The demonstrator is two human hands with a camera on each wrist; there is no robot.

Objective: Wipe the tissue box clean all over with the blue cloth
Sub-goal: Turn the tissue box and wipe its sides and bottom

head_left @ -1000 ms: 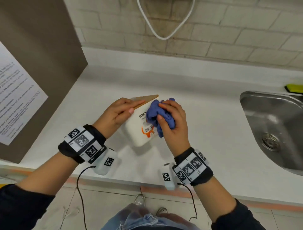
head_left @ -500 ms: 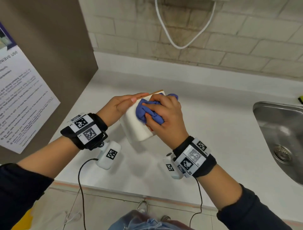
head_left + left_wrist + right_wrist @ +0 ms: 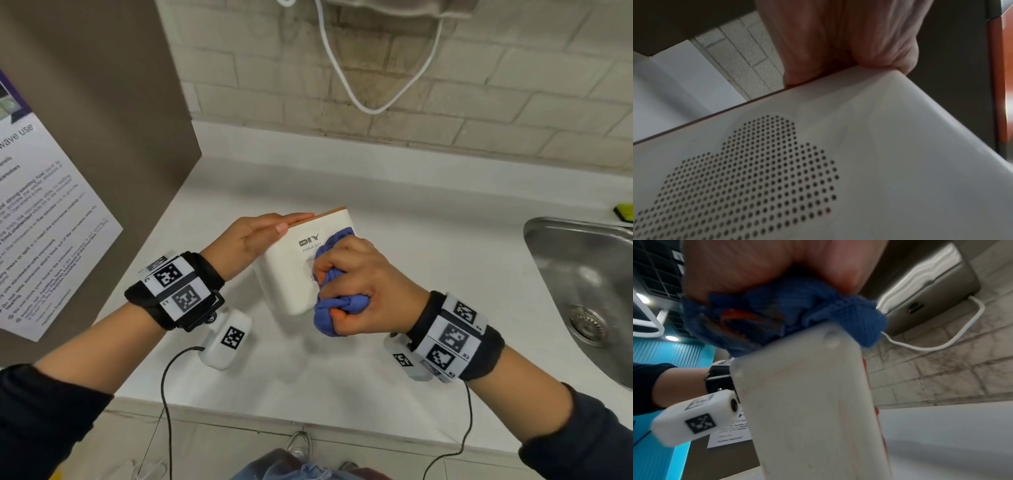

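The white tissue box (image 3: 291,274) with a wooden lid edge and "DIY" lettering is held tilted above the counter. My left hand (image 3: 253,236) grips its upper left end, fingers along the lid, thumb on the lettered face. In the left wrist view the palm (image 3: 838,40) meets the box's perforated side (image 3: 859,162). My right hand (image 3: 356,284) clenches the bunched blue cloth (image 3: 329,308) and presses it on the lettered face near the lower right corner. The right wrist view shows the cloth (image 3: 777,316) atop the box's narrow side (image 3: 807,418).
The white counter (image 3: 411,222) runs to a steel sink (image 3: 582,274) at right, with a yellow-green sponge (image 3: 623,212) behind it. A brown panel (image 3: 102,120) with a printed notice stands at left. A white cable (image 3: 370,109) hangs from a wall-mounted dryer (image 3: 931,293).
My right hand has dragged the cloth down the box's lettered face from its upper part to the lower right corner, uncovering the lettering. The left hand keeps its hold.
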